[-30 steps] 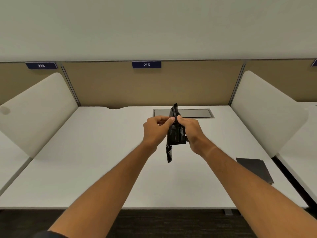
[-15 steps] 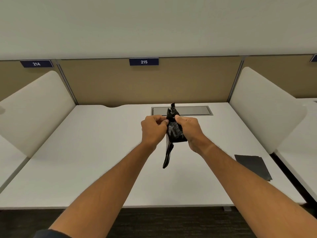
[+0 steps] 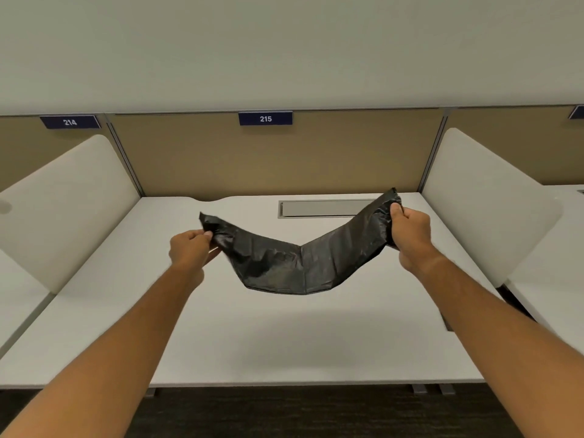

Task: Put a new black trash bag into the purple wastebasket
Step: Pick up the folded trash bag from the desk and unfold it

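Two bare forearms reach out over the white desk, and between them hangs the black trash bag — a folded strip sagging in a shallow V above the desktop, touching nothing but fingers. The left hand pinches one end, the right hand grips the other, held slightly higher. Beyond lie the grey cable tray, the tan partition and its sign 215 — no wastebasket shows.

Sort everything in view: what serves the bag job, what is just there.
Job: crumpled black plastic trash bag, stretched between left hand and right hand. The purple wastebasket is not in view.

Just there: white desk, grey cable hatch, blue 215 sign, white side dividers.
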### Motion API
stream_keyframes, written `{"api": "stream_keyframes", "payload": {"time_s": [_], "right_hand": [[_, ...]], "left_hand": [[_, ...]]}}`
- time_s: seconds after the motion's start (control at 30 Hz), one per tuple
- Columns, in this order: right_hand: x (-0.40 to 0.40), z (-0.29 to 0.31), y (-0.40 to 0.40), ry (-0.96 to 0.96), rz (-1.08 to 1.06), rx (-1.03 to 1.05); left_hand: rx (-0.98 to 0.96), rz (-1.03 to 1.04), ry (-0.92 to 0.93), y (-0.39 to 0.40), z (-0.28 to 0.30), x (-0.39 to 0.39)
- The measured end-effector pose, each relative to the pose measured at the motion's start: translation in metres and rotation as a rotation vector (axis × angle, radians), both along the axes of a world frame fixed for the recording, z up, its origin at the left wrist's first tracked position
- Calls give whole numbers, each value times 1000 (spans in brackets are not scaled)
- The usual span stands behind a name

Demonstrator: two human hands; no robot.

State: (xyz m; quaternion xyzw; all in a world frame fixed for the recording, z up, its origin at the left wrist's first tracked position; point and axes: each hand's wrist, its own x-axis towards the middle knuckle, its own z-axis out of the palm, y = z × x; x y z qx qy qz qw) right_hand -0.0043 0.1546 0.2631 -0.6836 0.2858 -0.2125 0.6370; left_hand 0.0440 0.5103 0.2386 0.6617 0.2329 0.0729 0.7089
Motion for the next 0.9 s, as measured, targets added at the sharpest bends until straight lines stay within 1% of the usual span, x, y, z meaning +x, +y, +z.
{"api": "stream_keyframes", "payload": {"time_s": [0.1, 0.2, 0.3, 0.37, 0.43, 0.5, 0.6, 0.7, 0.77, 0.83, 0.9], "right_hand": [[0, 4, -4, -5, -16, -20], [0, 9, -1, -34, 18, 0], [1, 17, 13, -73, 106, 31], [3, 24, 27, -112, 184, 48], [5, 31, 45, -156, 263, 42], [6, 37, 65, -195, 347, 34], [4, 42, 94, -216, 452, 13], [0, 42, 114, -225, 521, -47], [-4, 43, 120, -239, 559, -44], [-7, 43, 124, -258, 595, -64], [-10, 42, 127, -264, 629, -120]], "left_hand": [[9, 73, 79, 23, -12, 1], [47, 140, 149, 37, -17, -1], [187, 228, 192, 36, -13, -5], [294, 213, 120, 22, -1, -9], [342, 120, -6, 0, 14, -12], [340, -35, -127, -27, 32, -17], [241, -283, -271, -68, 58, -28], [154, -487, -307, -93, 74, -37], [110, -548, -301, -97, 79, -40], [104, -542, -289, -94, 81, -41], [146, -507, -279, -90, 80, -41]]}}
